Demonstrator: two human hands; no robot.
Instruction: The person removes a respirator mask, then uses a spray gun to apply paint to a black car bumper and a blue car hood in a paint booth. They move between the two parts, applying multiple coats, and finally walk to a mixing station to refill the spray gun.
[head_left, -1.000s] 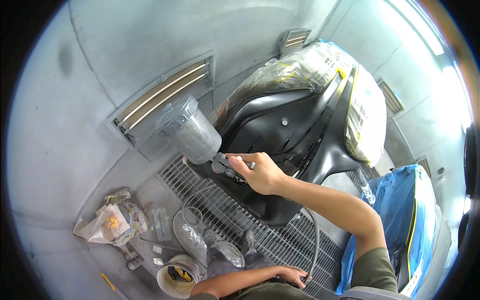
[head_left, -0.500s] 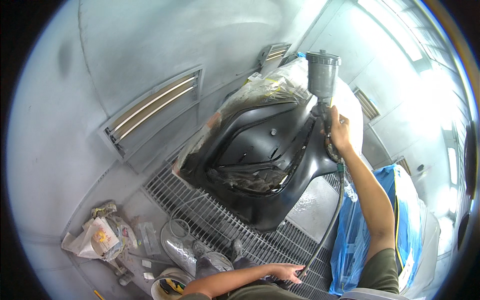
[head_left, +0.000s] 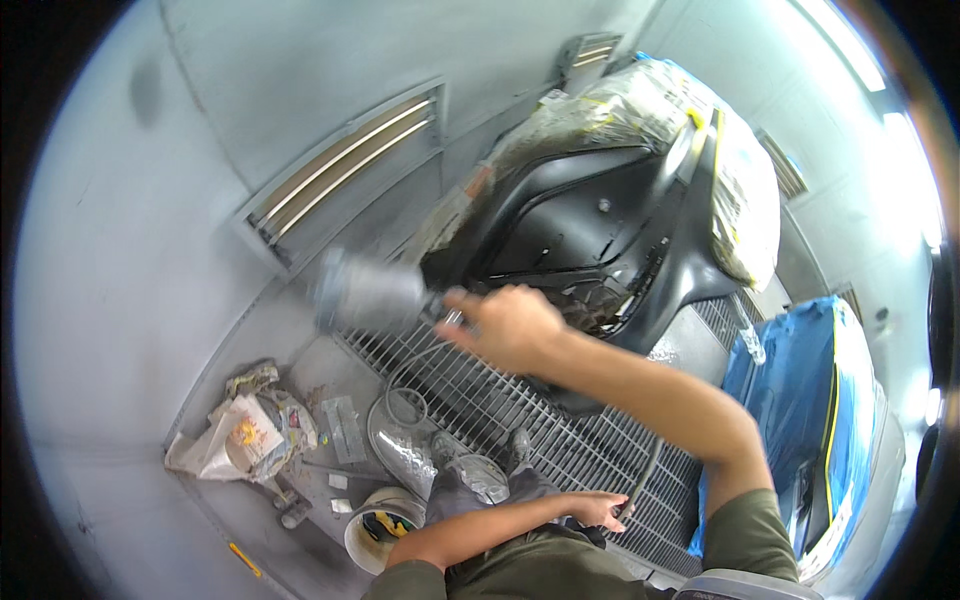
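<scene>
My right hand [head_left: 505, 325], blurred by motion, is closed on a spray gun [head_left: 440, 308]. Its translucent grey cup [head_left: 370, 292] lies tilted over to the left, over the lower left of a black moulded panel [head_left: 560, 225]. The panel has masking film [head_left: 655, 105] and yellow tape along its top and right side. Low in the picture my left hand [head_left: 598, 510] grips the air hose [head_left: 642, 485], which runs up behind my right forearm. Part of the panel's lower edge is hidden by that arm.
A metal grating [head_left: 520, 450] lies under the panel and my feet. At lower left are a bucket [head_left: 360, 545], crumpled paper [head_left: 205, 450] and loops of hose. At right stands a part wrapped in blue film [head_left: 770, 370]. Vented walls [head_left: 150, 250] surround the work.
Half a second ago the gun was upright at the panel's upper right; it has swung down and left, tipping over, with my right arm. My left hand stays on the hose.
</scene>
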